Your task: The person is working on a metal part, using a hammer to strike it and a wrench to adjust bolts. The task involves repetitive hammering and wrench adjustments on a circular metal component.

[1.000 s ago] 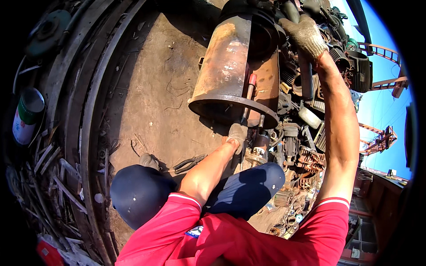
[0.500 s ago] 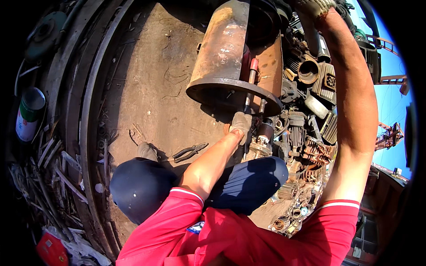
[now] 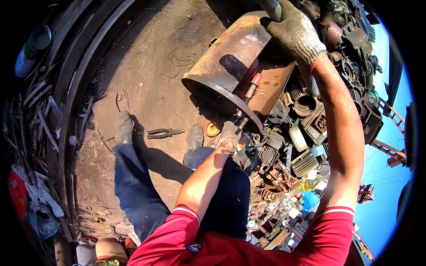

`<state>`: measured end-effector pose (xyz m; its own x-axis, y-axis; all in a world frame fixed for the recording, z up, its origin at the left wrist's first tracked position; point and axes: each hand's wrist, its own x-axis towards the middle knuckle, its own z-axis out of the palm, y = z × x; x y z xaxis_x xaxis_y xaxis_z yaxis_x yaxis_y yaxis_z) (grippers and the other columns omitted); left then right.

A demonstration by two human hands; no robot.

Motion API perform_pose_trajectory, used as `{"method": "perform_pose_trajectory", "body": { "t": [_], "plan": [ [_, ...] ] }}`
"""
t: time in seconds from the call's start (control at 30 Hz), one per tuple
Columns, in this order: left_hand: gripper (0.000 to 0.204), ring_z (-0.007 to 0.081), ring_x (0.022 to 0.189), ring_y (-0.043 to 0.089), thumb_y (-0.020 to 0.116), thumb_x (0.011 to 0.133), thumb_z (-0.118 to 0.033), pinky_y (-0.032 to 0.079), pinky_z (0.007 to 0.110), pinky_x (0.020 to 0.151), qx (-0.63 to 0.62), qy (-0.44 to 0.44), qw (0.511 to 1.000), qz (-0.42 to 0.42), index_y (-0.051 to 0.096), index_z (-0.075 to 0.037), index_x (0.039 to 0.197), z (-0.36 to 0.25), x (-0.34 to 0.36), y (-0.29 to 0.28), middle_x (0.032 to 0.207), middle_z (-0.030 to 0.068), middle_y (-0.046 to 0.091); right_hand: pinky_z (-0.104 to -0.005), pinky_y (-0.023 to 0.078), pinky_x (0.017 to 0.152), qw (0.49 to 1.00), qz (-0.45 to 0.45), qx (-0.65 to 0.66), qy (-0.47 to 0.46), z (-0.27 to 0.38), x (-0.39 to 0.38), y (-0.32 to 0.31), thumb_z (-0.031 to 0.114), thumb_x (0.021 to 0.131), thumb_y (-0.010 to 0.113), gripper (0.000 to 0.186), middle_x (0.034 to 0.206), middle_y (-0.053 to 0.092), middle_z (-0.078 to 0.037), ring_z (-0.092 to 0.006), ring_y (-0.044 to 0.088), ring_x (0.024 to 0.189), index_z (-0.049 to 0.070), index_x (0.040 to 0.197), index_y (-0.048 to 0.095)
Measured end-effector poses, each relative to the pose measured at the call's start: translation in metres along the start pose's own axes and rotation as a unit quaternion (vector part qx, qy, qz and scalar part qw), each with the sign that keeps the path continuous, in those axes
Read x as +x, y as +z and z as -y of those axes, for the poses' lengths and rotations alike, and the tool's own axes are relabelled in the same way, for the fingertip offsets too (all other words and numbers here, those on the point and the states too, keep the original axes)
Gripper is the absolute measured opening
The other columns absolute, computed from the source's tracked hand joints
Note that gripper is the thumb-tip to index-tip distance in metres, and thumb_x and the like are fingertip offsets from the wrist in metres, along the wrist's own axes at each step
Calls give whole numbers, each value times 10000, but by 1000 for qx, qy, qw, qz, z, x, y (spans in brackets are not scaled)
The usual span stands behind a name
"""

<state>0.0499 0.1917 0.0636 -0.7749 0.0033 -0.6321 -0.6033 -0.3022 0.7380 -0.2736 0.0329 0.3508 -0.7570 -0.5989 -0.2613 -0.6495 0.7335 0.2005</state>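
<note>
L hand, gloved, closed round lower part of red-tipped bar; exact finger wrap partly hidden. Bar slants up past rim of rusty drum, red end by the drum's open side. Short metal rod just beside bar, nr L hand.

R hand, also gloved, raised high, fingers closed on grey pipe; pipe sticks out above the fist, and what looks like its other end shows below, nr the forearm.

Drum lies tilted on its side, ahead of the person, flanged end toward them, w/ a dark shadow patch on its wall.

Further out: orange ring on ground nr L hand, next to a boot; pliers between the 2 boots. Scrap motor parts heaped to R; long metal rails plus a can to L.
</note>
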Motion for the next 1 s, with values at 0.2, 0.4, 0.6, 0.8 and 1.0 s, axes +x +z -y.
{"method": "perform_pose_trajectory", "body": {
  "t": [0.2, 0.4, 0.6, 0.8, 1.0],
  "plan": [
    [391, 437, 1156, 624, 719, 876, -232, 529, 473, 952, 169, -56, 980, -94, 664, -70, 1227, 11, -22, -10, 1206, 227, 624, -459, 560, 789, 974, -161, 159, -9, 65, 16, -58, 233, 868, 738, 333, 963, 740, -220, -388, 725, 891, 20, 1110, 655],
    [375, 397, 1233, 646, 588, 952, -199, 535, 460, 1005, 201, -109, 973, 13, 676, -83, 1297, -24, -29, 30, 1284, 244, 682, -452, 589, 779, 992, 110, 28, 56, -69, -1, 73, 314, 859, 695, 531, 978, 760, -269, -400, 760, 932, -50, 1240, 627],
    [390, 390, 1272, 594, 618, 894, -270, 504, 431, 1062, 260, -65, 962, -44, 729, -45, 1192, 5, -28, 24, 1348, 226, 632, -428, 546, 794, 972, -189, 136, -23, -9, -1, -90, 226, 868, 752, 361, 935, 744, -167, -360, 707, 847, 16, 1144, 653],
    [360, 394, 1232, 627, 615, 887, -183, 522, 426, 1035, 178, -63, 980, -57, 677, -45, 1213, -6, -35, 70, 1301, 215, 642, -535, 536, 935, 997, 15, -5, 75, -109, -42, 64, 366, 900, 703, 491, 1054, 723, -318, -481, 694, 1077, 7, 1221, 610],
    [279, 405, 1117, 685, 662, 842, -172, 560, 440, 951, 255, -50, 961, -96, 697, -14, 1068, 33, -21, 47, 1159, 212, 678, -444, 564, 781, 995, -41, 81, -35, -48, -11, -24, 362, 907, 742, 439, 935, 743, -178, -340, 748, 891, 26, 1177, 657]
  ]
}}
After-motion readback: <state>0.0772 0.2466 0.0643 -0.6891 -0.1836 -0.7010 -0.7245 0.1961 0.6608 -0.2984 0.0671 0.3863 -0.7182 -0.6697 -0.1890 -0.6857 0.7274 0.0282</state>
